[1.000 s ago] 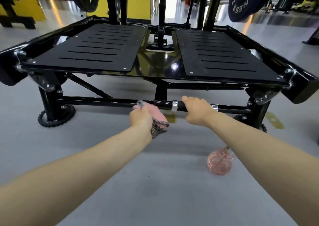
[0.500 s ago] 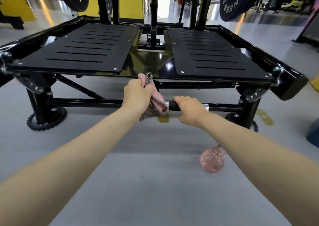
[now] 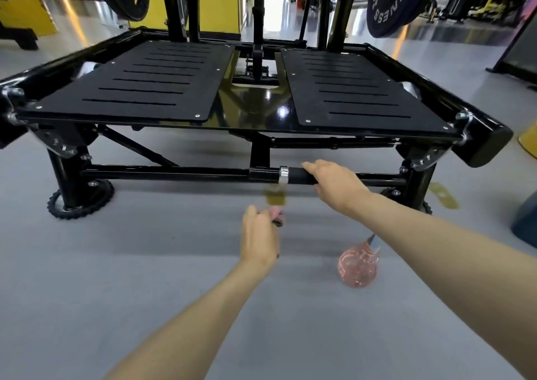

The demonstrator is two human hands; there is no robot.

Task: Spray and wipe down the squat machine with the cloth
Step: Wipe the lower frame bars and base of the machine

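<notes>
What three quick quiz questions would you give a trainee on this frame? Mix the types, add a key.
1. True or false: the spray bottle is in the right hand.
2. Multiple choice: the left hand holds A) the pink cloth, B) a weight plate, C) nothing.
3. Fill in: the right hand grips the low ____ of the squat machine.
Key: 1 false, it stands on the floor; 2 A; 3 bar.
</notes>
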